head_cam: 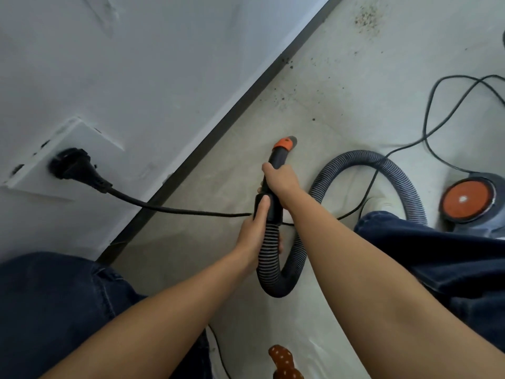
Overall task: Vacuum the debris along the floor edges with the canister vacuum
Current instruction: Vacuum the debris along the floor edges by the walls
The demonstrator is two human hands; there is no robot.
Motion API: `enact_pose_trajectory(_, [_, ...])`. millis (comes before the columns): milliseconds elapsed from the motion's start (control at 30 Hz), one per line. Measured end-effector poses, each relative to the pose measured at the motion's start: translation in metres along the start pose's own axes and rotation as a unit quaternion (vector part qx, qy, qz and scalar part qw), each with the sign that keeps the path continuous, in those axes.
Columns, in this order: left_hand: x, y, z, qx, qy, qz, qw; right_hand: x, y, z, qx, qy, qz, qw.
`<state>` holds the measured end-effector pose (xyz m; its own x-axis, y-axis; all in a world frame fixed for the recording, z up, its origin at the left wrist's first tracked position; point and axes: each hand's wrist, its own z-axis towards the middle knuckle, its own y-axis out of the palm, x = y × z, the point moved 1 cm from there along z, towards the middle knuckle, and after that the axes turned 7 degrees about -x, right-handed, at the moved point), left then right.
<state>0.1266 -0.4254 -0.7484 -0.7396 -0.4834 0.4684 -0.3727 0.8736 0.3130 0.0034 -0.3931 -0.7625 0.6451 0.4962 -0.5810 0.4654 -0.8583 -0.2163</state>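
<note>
My right hand (280, 181) grips the black vacuum handle (275, 160) just below its orange collar, the open nozzle end pointing at the floor near the wall. My left hand (254, 231) holds the lower cuff where the ribbed grey hose (369, 157) begins. The hose loops down, then arcs right to the canister vacuum (475, 201), grey with an orange round cap. Dark debris (367, 19) lies scattered on the pale floor, with more specks (284, 98) along the dark baseboard (246, 97).
A black plug (72, 166) sits in a white wall socket at left; its cord (177, 210) runs across the floor behind the handle. More black cable (437, 105) loops at right. My dark-trousered legs frame the scene. A brown dotted object (284, 362) lies at the bottom.
</note>
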Motion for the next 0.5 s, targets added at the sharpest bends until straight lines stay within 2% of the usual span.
enact_pose_trajectory(133, [0.016, 0.008, 0.012, 0.022, 0.016, -0.009, 1.0, -0.019, -0.005, 0.009, -0.005, -0.022, -0.02, 1.0])
enact_pose_trajectory(367, [0.068, 0.033, 0.044, -0.035, -0.026, 0.068, 0.997, -0.041, -0.06, 0.034, 0.062, 0.0, 0.034, 0.997])
enact_pose_trajectory(500, [0.089, 0.046, 0.056, -0.027, -0.021, 0.1, 0.994, -0.051, -0.075, 0.05, 0.054, -0.001, 0.09, 0.994])
